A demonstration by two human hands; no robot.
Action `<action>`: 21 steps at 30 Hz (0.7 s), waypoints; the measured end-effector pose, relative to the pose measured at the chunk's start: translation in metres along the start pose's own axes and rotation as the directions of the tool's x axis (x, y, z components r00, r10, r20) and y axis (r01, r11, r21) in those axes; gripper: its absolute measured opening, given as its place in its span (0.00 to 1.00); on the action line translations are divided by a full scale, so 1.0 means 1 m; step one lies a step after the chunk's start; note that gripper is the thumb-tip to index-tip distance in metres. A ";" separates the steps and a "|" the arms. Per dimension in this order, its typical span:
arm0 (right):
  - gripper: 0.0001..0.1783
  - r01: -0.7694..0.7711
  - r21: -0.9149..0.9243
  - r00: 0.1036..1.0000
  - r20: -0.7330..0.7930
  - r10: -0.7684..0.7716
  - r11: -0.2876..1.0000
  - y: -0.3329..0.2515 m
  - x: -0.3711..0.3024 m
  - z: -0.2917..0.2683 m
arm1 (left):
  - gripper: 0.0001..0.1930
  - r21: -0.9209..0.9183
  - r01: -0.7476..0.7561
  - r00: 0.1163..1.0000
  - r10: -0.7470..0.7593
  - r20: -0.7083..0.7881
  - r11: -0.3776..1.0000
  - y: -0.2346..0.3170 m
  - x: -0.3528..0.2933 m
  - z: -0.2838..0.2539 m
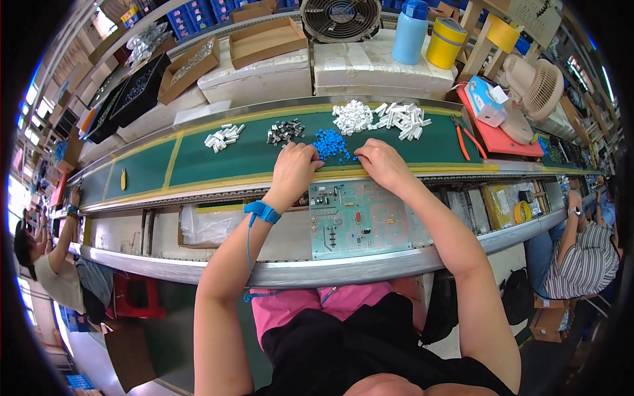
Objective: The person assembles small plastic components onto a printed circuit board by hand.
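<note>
Blue plastic components (330, 144), small and chunky, lie in a loose heap on the green belt (198, 158), just in front of me and between my two hands. My left hand (295, 166) comes to the near left edge of the heap, thumb and fingertips drawn close together; I cannot tell whether that grip has a piece in it. My right hand (383, 164) bends down at the other side, its fingertips at a stray blue piece, and whether they pinch it or only touch it I cannot tell either. Arching both wrists seems to leave the heap uncovered between them.

Nearer my body, a pale green circuit board (360, 221) lies flat below the belt edge, thin and glossy, probably put there for easy reach. My left wrist wears a blue strap (262, 211) with a thin cord, likely for grounding.

Around the heap, smooth white tubes (404, 121), blocky white pieces (353, 117) and black-and-grey parts (286, 132) form separate piles, presumably kept apart by kind. Farther right lie red-handled pliers (469, 140); beyond the belt, coarse white foam blocks (261, 74) carry a shallow cardboard tray (267, 43).
</note>
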State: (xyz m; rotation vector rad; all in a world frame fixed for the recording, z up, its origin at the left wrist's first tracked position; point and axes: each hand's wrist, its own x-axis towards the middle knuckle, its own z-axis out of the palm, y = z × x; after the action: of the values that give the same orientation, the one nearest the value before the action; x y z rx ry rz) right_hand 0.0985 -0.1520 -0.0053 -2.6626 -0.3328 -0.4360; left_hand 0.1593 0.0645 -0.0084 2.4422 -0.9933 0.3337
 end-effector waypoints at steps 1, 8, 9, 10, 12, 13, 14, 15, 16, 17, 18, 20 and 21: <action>0.08 -0.001 0.005 1.000 0.019 0.001 1.000 -0.001 0.000 -0.002 | 0.08 -0.026 0.014 1.000 -0.014 0.007 1.000 -0.001 0.001 0.001; 0.07 -0.017 0.037 1.000 0.007 0.017 0.999 0.002 -0.001 -0.003 | 0.08 -0.143 0.093 0.995 -0.097 -0.021 0.985 0.013 0.003 -0.013; 0.07 -0.028 0.057 1.000 0.006 0.027 0.998 0.003 -0.001 -0.003 | 0.07 -0.277 0.172 0.985 -0.171 0.027 0.945 0.020 0.005 -0.020; 0.07 -0.034 0.079 0.999 0.006 0.034 0.996 0.003 0.000 -0.003 | 0.07 -0.399 0.254 0.967 -0.241 0.083 0.881 0.023 0.005 -0.027; 0.07 -0.040 0.097 0.999 0.006 0.039 0.995 0.002 0.002 -0.004 | 0.07 -0.541 0.296 0.955 -0.255 0.151 0.788 0.025 0.002 -0.031; 0.07 -0.051 0.110 0.999 0.005 0.051 0.993 0.002 0.002 -0.005 | 0.07 -0.666 0.334 0.942 -0.250 0.222 0.667 0.026 0.000 -0.032; 0.07 -0.055 0.111 0.999 0.006 0.054 0.992 0.004 0.002 -0.004 | 0.07 -0.665 0.336 0.942 -0.249 0.226 0.667 0.028 -0.002 -0.034; 0.07 -0.046 0.107 0.998 -0.027 0.049 0.993 0.007 0.001 -0.003 | 0.07 -0.745 0.382 0.923 -0.263 0.281 0.546 0.031 -0.006 -0.036; 0.08 -0.035 0.107 0.997 -0.059 0.042 0.994 0.007 0.002 -0.001 | 0.09 -0.805 0.425 0.902 -0.272 0.337 0.414 0.033 -0.010 -0.038; 0.08 -0.038 0.112 0.997 -0.058 0.045 0.993 0.008 0.002 0.000 | 0.09 -0.802 0.430 0.900 -0.273 0.341 0.415 0.034 -0.014 -0.041; 0.08 -0.058 0.147 0.994 -0.084 0.071 0.987 0.008 0.002 0.000 | 0.10 -0.801 0.480 0.870 -0.309 0.383 0.358 0.035 -0.019 -0.045; 0.08 -0.082 0.184 0.989 -0.107 0.103 0.979 0.009 0.002 -0.001 | 0.11 -0.793 0.530 0.836 -0.340 0.431 0.299 0.035 -0.029 -0.047; 0.08 -0.092 0.213 0.989 -0.091 0.114 0.973 0.010 0.001 -0.001 | 0.12 -0.812 0.523 0.836 -0.340 0.430 0.258 0.035 -0.035 -0.047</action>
State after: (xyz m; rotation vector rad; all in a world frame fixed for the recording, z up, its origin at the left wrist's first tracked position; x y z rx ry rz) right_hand 0.1025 -0.1615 -0.0076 -2.4305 -0.1958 -0.4757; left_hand 0.1076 0.0880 0.0302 1.5345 -0.2889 -0.5431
